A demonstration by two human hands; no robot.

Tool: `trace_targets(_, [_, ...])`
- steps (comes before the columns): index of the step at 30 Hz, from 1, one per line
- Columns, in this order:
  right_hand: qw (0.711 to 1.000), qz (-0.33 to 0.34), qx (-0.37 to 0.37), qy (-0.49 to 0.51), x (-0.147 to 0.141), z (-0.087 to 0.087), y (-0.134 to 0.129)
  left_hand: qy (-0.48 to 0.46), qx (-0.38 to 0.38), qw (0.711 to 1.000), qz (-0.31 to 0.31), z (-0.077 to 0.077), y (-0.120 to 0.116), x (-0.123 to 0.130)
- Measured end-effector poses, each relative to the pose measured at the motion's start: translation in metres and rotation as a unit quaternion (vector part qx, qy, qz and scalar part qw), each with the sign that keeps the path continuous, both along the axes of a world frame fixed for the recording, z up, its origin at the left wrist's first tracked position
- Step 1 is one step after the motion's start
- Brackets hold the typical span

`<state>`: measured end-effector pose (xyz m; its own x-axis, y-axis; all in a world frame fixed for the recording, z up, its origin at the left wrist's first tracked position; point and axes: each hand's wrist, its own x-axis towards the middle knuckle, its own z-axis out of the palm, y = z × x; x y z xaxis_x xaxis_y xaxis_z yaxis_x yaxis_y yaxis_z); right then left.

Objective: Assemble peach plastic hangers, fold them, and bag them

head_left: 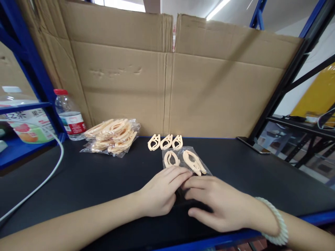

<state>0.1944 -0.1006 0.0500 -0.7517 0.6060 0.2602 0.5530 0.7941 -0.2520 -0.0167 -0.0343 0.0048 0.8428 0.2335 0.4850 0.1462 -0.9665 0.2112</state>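
Note:
A clear plastic bag [182, 153] lies on the black tabletop with a cream oval piece [171, 159] and a longer cream piece [194, 162] in it. At the bag's near end is my left hand [162, 190], its fingers pressed together; what they grip is hidden. My right hand [218, 202] meets it there, fingers apart from the thumb, fingertips by the bag's near edge. Behind the bag, three cream hook-shaped pieces [154, 142] stand in a row.
A pile of bagged cream pieces [113, 136] sits at the back left, beside a red-capped bottle [70, 116]. A white cable [49, 178] crosses the left side. A phone-like slab [253, 145] lies back right. Cardboard [125, 80] walls the back.

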Motion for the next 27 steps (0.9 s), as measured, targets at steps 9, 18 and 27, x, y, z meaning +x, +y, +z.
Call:
trace_targets(9, [0.977,-0.125,0.154,-0.078,0.045,0.002,0.176,0.017,0.038,0.999,0.017,0.003,-0.001,-0.001])
trace_targets(18, [0.973,-0.117,0.120,-0.161,0.036,-0.023,0.230,0.020,0.055,0.998,0.007,0.001,0.000,-0.001])
trace_targets(27, [0.975,-0.142,0.079,-0.155,0.088,-0.025,0.205,-0.002,0.073,0.997,0.012,-0.001,0.000,-0.001])
